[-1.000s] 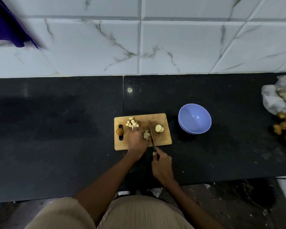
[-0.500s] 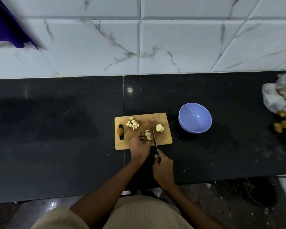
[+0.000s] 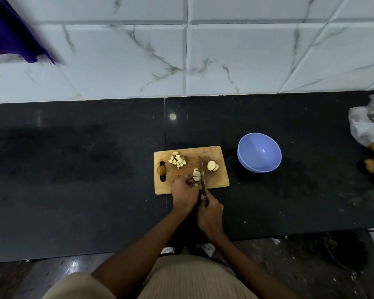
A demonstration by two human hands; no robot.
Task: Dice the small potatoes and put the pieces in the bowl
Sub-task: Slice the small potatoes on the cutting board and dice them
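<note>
item — pale sliced potato piece point(image 3: 196, 176) on the wooden cutting board point(image 3: 221, 180), pinned by left hand point(image 3: 183, 192) fingertips; right hand point(image 3: 211, 214) grips steel knife point(image 3: 203, 176). empty lavender plastic bowl point(image 3: 259, 152) nearby. risk — blade beside fingertips could nick them; slices may slip.

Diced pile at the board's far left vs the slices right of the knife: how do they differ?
The diced pile is many small blocky bits, heaped near the cutting board's far left; the slices are two larger round discs, overlapping, right of the knife. The pile is finished cubes; the slices are not yet cut down. Neither hand touches either. Both are pale potato on the board, not in the bowl.
</note>
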